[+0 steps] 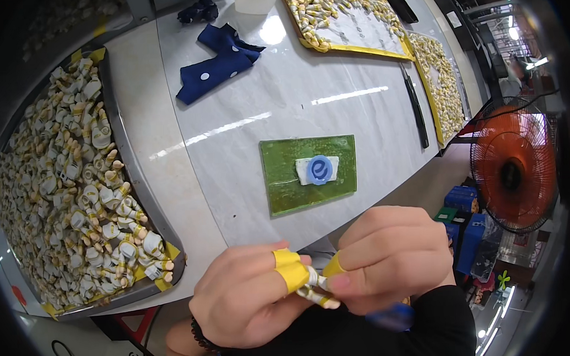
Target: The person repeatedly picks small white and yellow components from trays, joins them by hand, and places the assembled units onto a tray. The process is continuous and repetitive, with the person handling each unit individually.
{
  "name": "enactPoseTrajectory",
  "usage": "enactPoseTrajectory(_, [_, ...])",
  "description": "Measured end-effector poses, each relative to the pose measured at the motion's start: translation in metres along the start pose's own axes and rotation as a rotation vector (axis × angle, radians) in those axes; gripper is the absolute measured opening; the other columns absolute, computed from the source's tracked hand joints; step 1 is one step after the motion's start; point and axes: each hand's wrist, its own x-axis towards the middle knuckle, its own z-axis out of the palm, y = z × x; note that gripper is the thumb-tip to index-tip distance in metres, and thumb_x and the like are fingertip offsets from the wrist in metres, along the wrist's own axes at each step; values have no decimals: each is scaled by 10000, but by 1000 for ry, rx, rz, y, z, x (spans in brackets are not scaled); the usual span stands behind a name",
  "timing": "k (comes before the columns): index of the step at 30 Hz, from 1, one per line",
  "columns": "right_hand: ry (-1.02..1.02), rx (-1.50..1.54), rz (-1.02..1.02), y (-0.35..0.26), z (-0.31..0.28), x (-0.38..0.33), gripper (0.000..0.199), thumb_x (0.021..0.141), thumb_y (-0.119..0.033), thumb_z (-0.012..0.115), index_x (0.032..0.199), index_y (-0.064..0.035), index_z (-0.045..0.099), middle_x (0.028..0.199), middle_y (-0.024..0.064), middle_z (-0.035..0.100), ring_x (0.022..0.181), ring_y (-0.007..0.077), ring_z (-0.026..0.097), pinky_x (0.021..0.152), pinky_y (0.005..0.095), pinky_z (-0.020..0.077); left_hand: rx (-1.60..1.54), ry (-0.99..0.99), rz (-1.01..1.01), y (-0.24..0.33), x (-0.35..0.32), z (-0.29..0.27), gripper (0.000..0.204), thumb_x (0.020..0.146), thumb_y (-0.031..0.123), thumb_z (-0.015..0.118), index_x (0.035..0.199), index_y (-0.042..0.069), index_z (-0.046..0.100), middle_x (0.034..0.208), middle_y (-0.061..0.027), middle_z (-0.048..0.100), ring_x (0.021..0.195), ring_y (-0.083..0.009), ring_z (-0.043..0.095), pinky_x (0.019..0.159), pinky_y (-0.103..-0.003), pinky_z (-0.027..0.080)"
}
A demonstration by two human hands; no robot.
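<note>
Both hands meet low in the view, just off the near edge of the pale, glossy, marble-patterned surface point(282, 102), and between them they pinch a small white-and-yellow figurine point(316, 288), a smooth, hard-looking moulded piece no larger than the fingertips around it. Its long axis runs slantwise, from upper left down to lower right, with the lower end poking out beneath the thumbs; which end is its head cannot be told. The left hand point(242, 301) comes in from the lower edge with the knuckles up and the fingers curled inward, its forefinger sheathed in a yellow rubbery finger cot point(289, 267) that presses on the piece; a dark beaded bracelet point(201, 334) circles the wrist. The right hand point(393, 256) is bunched over from the right, back of the hand upward, a black sleeve point(431, 324) behind it, and its thumb and a yellow-capped fingertip close on the same piece from the other side. On the surface just beyond the hands lies a flat green rectangular pad point(285, 178), shiny and slightly mottled, carrying a small white plaque with a round blue disc point(319, 169). To the left a shallow grey metal tray point(147, 203) with yellow-taped corners is heaped with many similar little white-and-yellow figures. Farther off lies a crumpled navy cloth with white dots point(219, 63), and yellow-rimmed trays point(355, 47) of more small pieces. An orange-bladed fan point(512, 165) stands at the right.
</note>
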Motion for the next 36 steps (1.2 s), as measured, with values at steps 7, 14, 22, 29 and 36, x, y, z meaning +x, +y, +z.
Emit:
enactPoseTrajectory(7, [-73, 87, 224, 3, -9, 9, 170, 646, -179, 812, 768, -102, 721, 755, 15, 551, 639, 147, 480, 540, 249, 350, -842, -93, -450, -3, -6, -5, 226, 771, 22, 712, 948, -75, 612, 856, -120, 659, 797, -138, 638, 725, -248, 508])
enactPoseTrajectory(14, [-177, 250, 379, -1, -9, 13, 156, 656, -181, 797, 732, -84, 701, 766, 31, 519, 661, 159, 494, 541, 254, 347, -922, -296, -554, -9, -3, -11, 155, 776, 23, 708, 892, -48, 633, 837, -96, 666, 795, -121, 639, 730, -238, 510])
enactPoseTrajectory(22, [-271, 298, 317, 1, -11, 14, 135, 690, -157, 786, 748, -82, 690, 787, 50, 542, 673, 164, 515, 555, 264, 387, -549, -422, -456, 3, 5, -22, 170, 742, 73, 738, 876, 11, 653, 784, -70, 670, 706, -128, 643, 645, -231, 497])
enactPoseTrajectory(29, [-80, 211, 264, 2, -32, -6, 229, 695, -124, 779, 901, -59, 703, 830, 53, 560, 705, 166, 530, 603, 267, 405, 1013, -110, -166, 75, 8, -111, 284, 617, 99, 704, 874, 0, 633, 820, -146, 621, 792, -291, 588, 703, -355, 445])
enactPoseTrajectory(36, [-131, 53, 282, 1, -33, -11, 219, 659, -78, 779, 862, -67, 697, 808, 57, 564, 697, 186, 545, 594, 277, 417, 1335, -127, 78, 32, 122, -176, 348, 765, 144, 647, 1098, 52, 606, 828, -126, 623, 723, -256, 577, 686, -343, 445])
